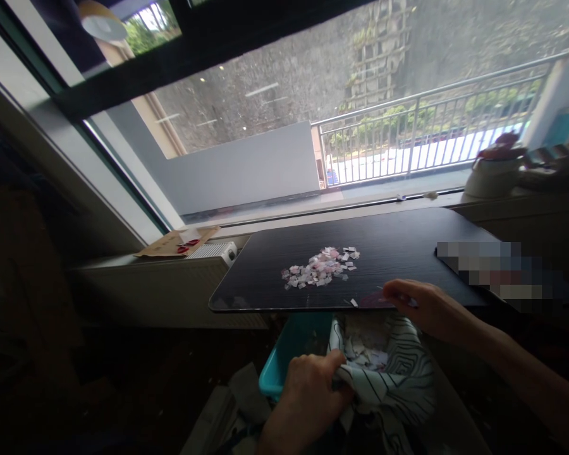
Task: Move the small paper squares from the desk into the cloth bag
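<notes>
A: Your left hand [313,382] grips the patterned bag [401,382] by its rim; hold that mouth wide.
B: Your right hand [422,303] curls at the near edge of the tabletop [398,243]; whether it grips anything, I can't tell. Move gently: loose paper scraps [318,270] lie piled there.

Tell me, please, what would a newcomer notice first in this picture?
Probably the heap of small pale pieces on the dark tabletop, since it stands out sharply against that surface. Next comes the white bag with dark lines below the tabletop's near edge, its rim held by the left hand, beside a turquoise bin. Behind the tabletop, the large bright window also draws the eye.
</notes>
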Tool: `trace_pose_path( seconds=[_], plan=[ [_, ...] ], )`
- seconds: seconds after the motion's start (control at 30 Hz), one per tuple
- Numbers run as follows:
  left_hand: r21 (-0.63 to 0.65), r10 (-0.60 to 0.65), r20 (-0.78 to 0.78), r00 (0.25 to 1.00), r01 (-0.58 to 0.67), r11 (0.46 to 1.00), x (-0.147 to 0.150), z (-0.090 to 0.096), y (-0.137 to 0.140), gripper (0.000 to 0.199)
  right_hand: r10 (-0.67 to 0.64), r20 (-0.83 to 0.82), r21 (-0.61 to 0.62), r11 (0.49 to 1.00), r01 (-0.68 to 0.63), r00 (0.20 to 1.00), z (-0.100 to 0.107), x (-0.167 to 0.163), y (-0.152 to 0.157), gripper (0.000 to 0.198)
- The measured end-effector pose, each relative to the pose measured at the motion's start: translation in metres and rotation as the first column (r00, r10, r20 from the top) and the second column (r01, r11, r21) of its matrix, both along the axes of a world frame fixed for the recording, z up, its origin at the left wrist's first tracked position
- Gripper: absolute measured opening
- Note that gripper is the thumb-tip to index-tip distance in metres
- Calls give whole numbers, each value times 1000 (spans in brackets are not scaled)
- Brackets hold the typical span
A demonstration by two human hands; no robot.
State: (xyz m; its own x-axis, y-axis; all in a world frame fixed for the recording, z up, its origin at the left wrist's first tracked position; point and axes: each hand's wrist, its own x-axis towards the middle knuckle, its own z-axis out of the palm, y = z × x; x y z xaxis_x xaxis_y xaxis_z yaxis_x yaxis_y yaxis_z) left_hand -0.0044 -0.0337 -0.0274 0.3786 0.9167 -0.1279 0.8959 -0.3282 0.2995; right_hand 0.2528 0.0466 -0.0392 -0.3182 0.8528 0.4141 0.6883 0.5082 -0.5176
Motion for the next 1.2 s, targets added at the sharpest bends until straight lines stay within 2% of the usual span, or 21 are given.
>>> trace_pose_path(
  seconds=[0.2, 0.33, 0.43, 0.57, 0.67, 0.77, 0.9, 1.1, 1.2],
  plan=[
    [-22, -6, -37, 999, 5, 1000, -2, -1, 1, 14, -25, 20, 37, 999, 24, 999, 3, -13, 6, 20],
    [-10, 10, -6, 1000, -10, 1000, -4, -2, 1, 14, 1, 49, 46, 999, -3, 999, 3, -8, -1, 19],
    [-8, 15, -22, 1000, -15, 1000, -2, -4, 1, 14, -47, 32, 80, 996, 44, 998, 3, -4, -1, 18],
    [0, 9, -36, 999, -9, 1000, 1, -4, 0, 12, -163, -2, 128, 978, 162, 987, 2, -12, 27, 22],
    [-10, 13, -24, 1000, -14, 1000, -1, -5, -2, 11, -196, 2, 124, 973, 194, 981, -1, -24, 52, 26],
    [-8, 21, -15, 1000, -22, 1000, -3, -6, -1, 11, -194, 29, 105, 976, 190, 981, -4, -32, 58, 27],
    [12, 2, -34, 999, -1, 1000, -1, -7, 1, 12, -132, 50, 61, 990, 129, 990, -2, -37, 50, 25],
    [-7, -43, 0, 999, 43, 999, 7, -1, -1, 13, -166, 59, 114, 981, 158, 984, 1, -43, 57, 27],
    [-2, -46, 5, 999, 46, 999, 7, -1, -1, 15, -91, 78, 94, 992, 84, 993, 0, -45, 57, 26]
  ],
)
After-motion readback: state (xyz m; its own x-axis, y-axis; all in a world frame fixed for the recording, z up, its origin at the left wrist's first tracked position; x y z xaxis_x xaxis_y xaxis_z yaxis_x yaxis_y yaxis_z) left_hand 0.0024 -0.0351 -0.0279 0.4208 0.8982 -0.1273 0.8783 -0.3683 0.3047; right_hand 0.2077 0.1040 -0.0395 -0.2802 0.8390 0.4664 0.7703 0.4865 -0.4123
